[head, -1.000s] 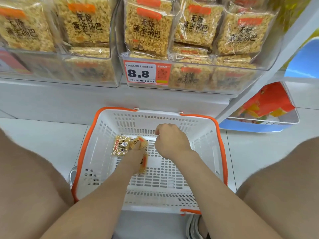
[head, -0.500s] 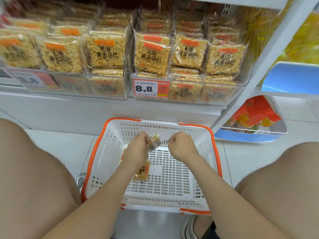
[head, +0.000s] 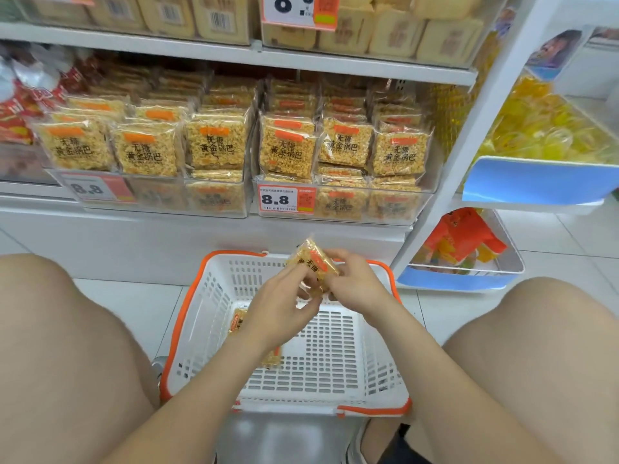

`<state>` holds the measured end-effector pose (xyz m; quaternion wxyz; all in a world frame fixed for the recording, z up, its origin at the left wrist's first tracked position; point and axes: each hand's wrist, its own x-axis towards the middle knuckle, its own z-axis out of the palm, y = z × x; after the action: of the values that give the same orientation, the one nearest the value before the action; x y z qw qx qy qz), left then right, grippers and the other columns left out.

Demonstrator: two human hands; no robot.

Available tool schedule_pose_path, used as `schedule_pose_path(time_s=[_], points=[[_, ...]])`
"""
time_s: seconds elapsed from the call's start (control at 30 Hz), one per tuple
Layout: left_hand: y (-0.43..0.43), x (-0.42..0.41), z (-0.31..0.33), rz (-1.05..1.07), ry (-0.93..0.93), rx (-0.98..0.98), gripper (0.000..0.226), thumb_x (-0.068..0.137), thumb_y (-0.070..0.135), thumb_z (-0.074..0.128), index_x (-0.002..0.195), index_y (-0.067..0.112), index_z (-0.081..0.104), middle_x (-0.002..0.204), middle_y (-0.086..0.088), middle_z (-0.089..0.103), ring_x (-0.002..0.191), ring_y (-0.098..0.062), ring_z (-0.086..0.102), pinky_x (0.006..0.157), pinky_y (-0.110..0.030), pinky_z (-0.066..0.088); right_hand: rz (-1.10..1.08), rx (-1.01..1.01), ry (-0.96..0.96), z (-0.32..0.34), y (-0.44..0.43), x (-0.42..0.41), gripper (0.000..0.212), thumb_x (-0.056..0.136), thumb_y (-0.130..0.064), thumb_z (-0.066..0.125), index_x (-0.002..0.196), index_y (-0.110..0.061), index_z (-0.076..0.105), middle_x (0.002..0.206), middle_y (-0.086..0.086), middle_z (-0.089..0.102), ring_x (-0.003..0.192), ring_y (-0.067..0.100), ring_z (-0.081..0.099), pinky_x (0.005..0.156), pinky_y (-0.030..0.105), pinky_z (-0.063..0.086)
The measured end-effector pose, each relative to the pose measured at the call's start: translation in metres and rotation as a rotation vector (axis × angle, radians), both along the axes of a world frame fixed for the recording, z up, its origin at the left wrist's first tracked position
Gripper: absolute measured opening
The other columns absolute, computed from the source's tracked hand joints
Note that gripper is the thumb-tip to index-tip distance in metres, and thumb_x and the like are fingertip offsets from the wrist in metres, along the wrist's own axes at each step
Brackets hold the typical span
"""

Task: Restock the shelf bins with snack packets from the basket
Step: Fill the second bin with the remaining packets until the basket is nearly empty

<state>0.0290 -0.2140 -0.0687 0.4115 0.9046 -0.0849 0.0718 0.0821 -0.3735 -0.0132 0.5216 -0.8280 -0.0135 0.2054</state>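
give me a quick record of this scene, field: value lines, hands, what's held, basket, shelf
left hand: gripping the held packet from the left, above the basket
right hand: gripping the same packet from the right
held packet: one clear snack packet with an orange label, lifted over the basket's far side
basket: white with orange rim, on the floor between the knees
left in basket: another packet, partly hidden under the left arm
shelf bins: clear, stocked with matching packets
price tag: reads 8.8
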Motion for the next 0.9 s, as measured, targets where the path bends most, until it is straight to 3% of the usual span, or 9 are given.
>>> schedule_pose_path(time_s=[0.1, 0.2, 0.27, 0.4, 0.5, 0.6, 0.73, 0.83, 0.9], points=[[0.003, 0.0, 0.017, 0.115, -0.072, 0.006, 0.058, 0.076, 0.044, 0.077, 0.127, 0.035, 0.051, 0.124, 0.016, 0.043, 0.108, -0.01, 0.056, 0.086, -0.042, 0.056, 0.149, -0.141, -0.108, 0.019, -0.006, -0.001, 0.04, 0.092, 0.0, 0.057, 0.12, -0.027, 0.069, 0.09, 0.003, 0.073, 0.075, 0.017, 0.068, 0.067, 0.023, 0.054], [0.015, 0.002, 0.024, 0.096, -0.074, 0.192, 0.094, 0.065, 0.052, 0.087, 0.146, 0.039, 0.043, 0.153, 0.007, 0.03, 0.137, -0.023, 0.032, 0.11, -0.041, 0.034, 0.182, -0.206, -0.16, 0.027, -0.011, 0.0, 0.039, 0.094, -0.003, 0.058, 0.119, -0.029, 0.072, 0.108, 0.008, 0.069, 0.097, 0.024, 0.065, 0.079, 0.034, 0.056], [0.02, 0.003, 0.028, 0.021, -0.035, 0.236, 0.094, 0.065, 0.048, 0.093, 0.144, 0.038, 0.044, 0.154, 0.013, 0.031, 0.139, -0.02, 0.033, 0.11, -0.042, 0.038, 0.145, -0.155, -0.122, 0.031, -0.013, 0.0, 0.036, 0.099, -0.004, 0.059, 0.125, -0.027, 0.067, 0.115, 0.002, 0.065, 0.104, 0.021, 0.065, 0.075, 0.031, 0.053], [0.021, 0.005, 0.039, 0.009, -0.099, 0.133, 0.075, 0.073, 0.031, 0.09, 0.137, 0.034, 0.05, 0.133, 0.018, 0.046, 0.123, -0.012, 0.052, 0.096, -0.043, 0.051, 0.078, -0.049, -0.104, 0.036, -0.017, 0.004, 0.03, 0.105, -0.007, 0.054, 0.127, -0.026, 0.061, 0.125, 0.008, 0.062, 0.085, 0.017, 0.062, 0.061, 0.025, 0.048], [0.024, 0.009, 0.049, 0.01, -0.201, 0.16, 0.076, 0.072, 0.03, 0.091, 0.137, 0.03, 0.054, 0.135, 0.011, 0.046, 0.125, -0.016, 0.051, 0.1, -0.046, 0.049, 0.086, -0.042, -0.2, 0.047, -0.021, 0.005, 0.025, 0.103, -0.017, 0.062, 0.123, -0.031, 0.065, 0.1, 0.001, 0.065, 0.073, 0.015, 0.061, 0.063, 0.028, 0.047], [0.026, 0.018, 0.069, 0.02, -0.314, 0.245, 0.078, 0.071, 0.031, 0.093, 0.14, 0.029, 0.056, 0.141, 0.004, 0.044, 0.127, -0.02, 0.048, 0.104, -0.045, 0.046, 0.168, -0.22, -0.424, 0.067, -0.025, 0.007, 0.03, 0.098, -0.035, 0.07, 0.128, -0.033, 0.067, 0.074, -0.005, 0.069, 0.06, 0.007, 0.062, 0.058, 0.02, 0.046], [0.027, 0.04, 0.102, 0.014, -0.409, 0.351, 0.085, 0.075, 0.033, 0.091, 0.149, 0.026, 0.05, 0.148, -0.002, 0.042, 0.13, -0.024, 0.046, 0.106, -0.045, 0.043, 0.119, -0.334, -0.651, 0.09, -0.024, 0.025, 0.033, 0.098, -0.031, 0.072, 0.13, -0.028, 0.07, 0.096, -0.01, 0.073, 0.075, 0.003, 0.064, 0.072, 0.026, 0.047], [0.033, 0.06, 0.123, 0.023, -0.368, 0.424, 0.107, 0.08, 0.031, 0.089, 0.164, 0.024, 0.023, 0.162, -0.005, 0.03, 0.147, -0.026, 0.036, 0.119, -0.047, 0.036, -0.01, -0.342, -0.8, 0.104, -0.025, 0.049, 0.031, 0.098, -0.027, 0.07, 0.129, -0.026, 0.069, 0.101, -0.001, 0.068, 0.089, 0.016, 0.062, 0.083, 0.034, 0.048], [0.041, 0.073, 0.132, 0.028, -0.354, 0.529, 0.114, 0.082, 0.026, 0.085, 0.167, 0.021, 0.009, 0.167, -0.007, 0.023, 0.154, -0.028, 0.027, 0.123, -0.049, 0.031, -0.1, -0.394, -0.863, 0.112, -0.024, 0.066, 0.032, 0.102, -0.025, 0.065, 0.134, -0.025, 0.065, 0.115, 0.0, 0.061, 0.098, 0.015, 0.056, 0.085, 0.03, 0.04]])
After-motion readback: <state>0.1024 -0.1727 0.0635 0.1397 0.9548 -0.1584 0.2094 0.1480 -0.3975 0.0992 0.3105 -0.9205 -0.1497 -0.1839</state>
